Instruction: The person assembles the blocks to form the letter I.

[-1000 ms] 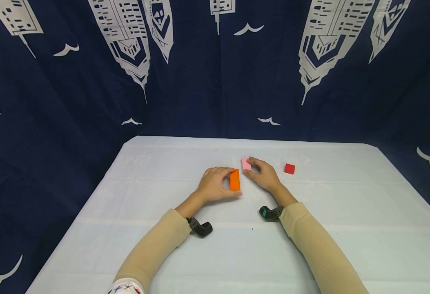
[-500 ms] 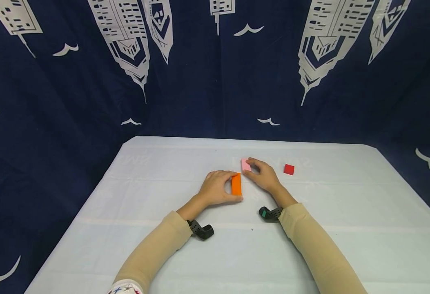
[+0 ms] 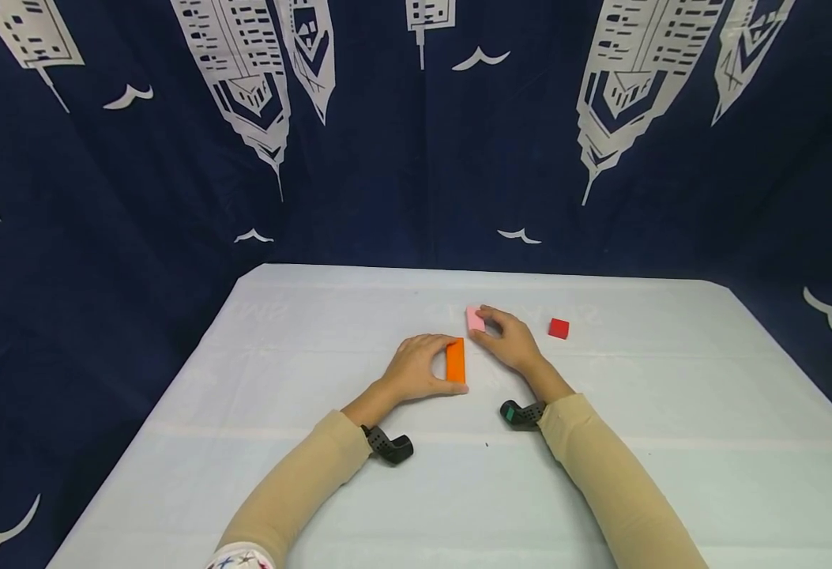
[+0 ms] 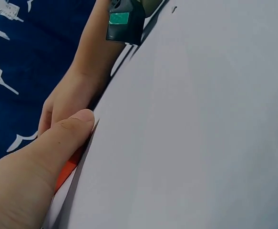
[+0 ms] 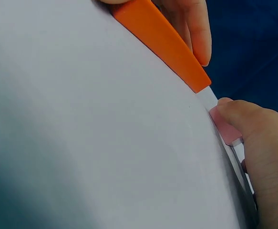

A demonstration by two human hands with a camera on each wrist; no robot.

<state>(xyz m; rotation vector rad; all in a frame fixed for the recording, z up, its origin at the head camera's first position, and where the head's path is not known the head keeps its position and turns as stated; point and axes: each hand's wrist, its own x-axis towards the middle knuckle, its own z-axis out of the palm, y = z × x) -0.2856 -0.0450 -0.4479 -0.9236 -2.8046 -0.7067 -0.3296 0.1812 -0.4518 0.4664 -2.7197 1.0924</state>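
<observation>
My left hand point(image 3: 414, 368) holds a long orange block point(image 3: 456, 362) by its two ends, thumb at the near end and fingers at the far one. In the left wrist view the thumb hides most of this orange block point(image 4: 67, 171). Just beyond and to the right, my right hand point(image 3: 511, 341) pinches a small pink block point(image 3: 474, 318) between thumb and fingers. The right wrist view shows a gap between the orange block point(image 5: 165, 45) and the pink block point(image 5: 226, 127). A small red block point(image 3: 559, 328) lies right of my right hand.
A white cloth covers the table point(image 3: 458, 498). Behind it hangs a dark blue curtain point(image 3: 387, 190) with white building and bird prints. Each wrist wears a black camera mount, the left mount point(image 3: 390, 447) and the right mount point(image 3: 521, 414) both close over the table.
My left hand has drawn the orange block slightly toward me, away from the pink one's level. My right hand and the pink block have hardly moved.
</observation>
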